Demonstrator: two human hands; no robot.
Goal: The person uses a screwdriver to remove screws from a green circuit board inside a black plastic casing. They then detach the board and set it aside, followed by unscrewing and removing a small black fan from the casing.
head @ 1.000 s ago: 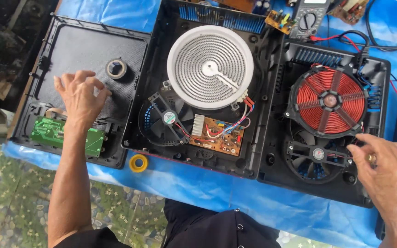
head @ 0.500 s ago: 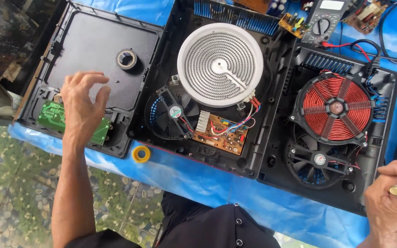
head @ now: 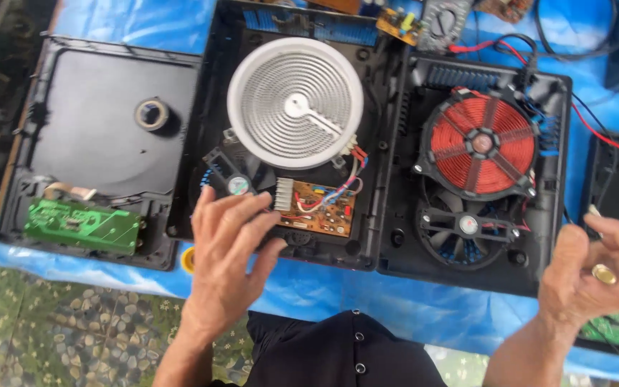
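- Our left hand (head: 227, 251) rests spread, grasping nothing, on the middle cooker's front edge, fingertips just beside the brown circuit board (head: 318, 208); a slip could snag its wires.
- Our right hand (head: 596, 276) hovers loosely curled and empty near the copper-coil cooker (head: 481, 143).

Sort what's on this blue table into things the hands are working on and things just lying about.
In hand: left hand on the middle cooker base, beside its brown circuit board and small fan; right hand by the red coil unit.

Lying about: tape roll, green board, multimeter, yellow ring.
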